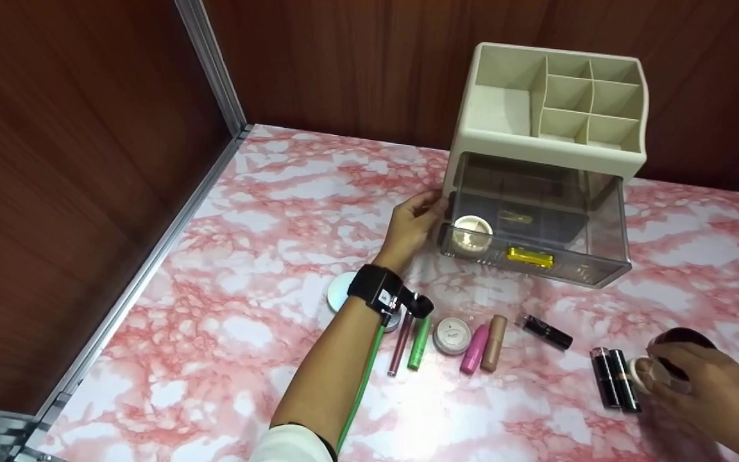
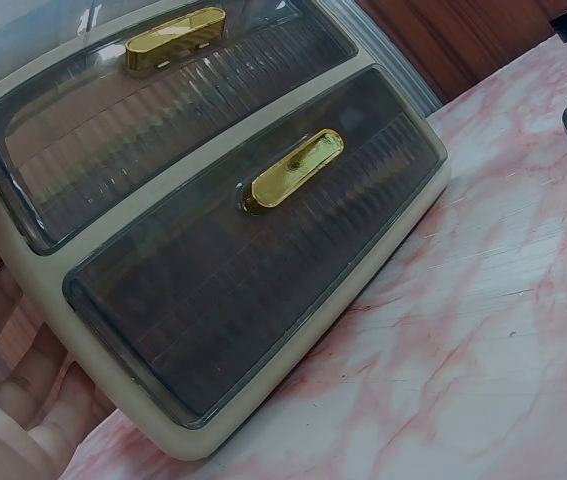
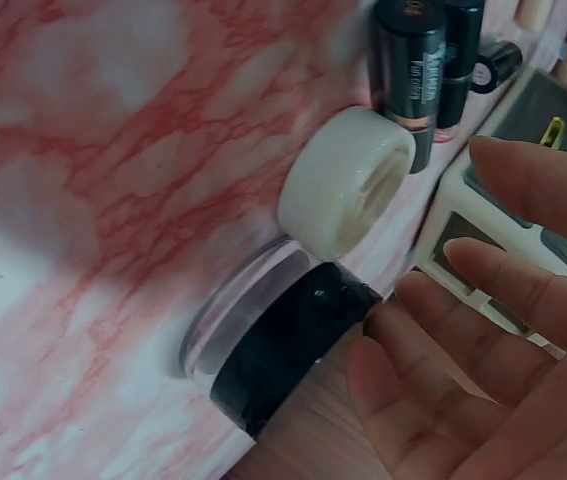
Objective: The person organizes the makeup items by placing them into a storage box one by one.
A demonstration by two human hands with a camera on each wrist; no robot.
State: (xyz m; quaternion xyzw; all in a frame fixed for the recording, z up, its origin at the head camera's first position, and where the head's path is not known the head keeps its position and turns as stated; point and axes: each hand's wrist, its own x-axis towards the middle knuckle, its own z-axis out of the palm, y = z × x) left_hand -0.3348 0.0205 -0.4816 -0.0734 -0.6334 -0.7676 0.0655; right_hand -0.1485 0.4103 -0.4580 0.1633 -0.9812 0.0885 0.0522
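Observation:
My left hand [image 1: 408,231] rests against the left side of a cream cosmetics organizer [image 1: 549,147], its fingers fairly straight in the left wrist view. The organizer's upper clear drawer [image 1: 591,273] is pulled out, with a round cream-coloured container [image 1: 472,234] inside; the lower drawer [image 2: 263,250] is closed. At the far right, my right hand [image 1: 706,385] hovers with loosely bent fingers at a black-lidded clear jar [image 3: 288,345]. The right wrist view shows a gap in the hand, though a fingertip may touch the lid. A small white jar [image 3: 333,185] lies beside it.
Two black lipsticks [image 1: 607,378] lie left of the white jar, another black tube [image 1: 548,332] nearer the organizer. Toward the middle are brown [image 1: 494,343], pink [image 1: 474,350] and green [image 1: 419,343] tubes, a grey-white jar [image 1: 452,336] and a dark red stick [image 1: 400,346].

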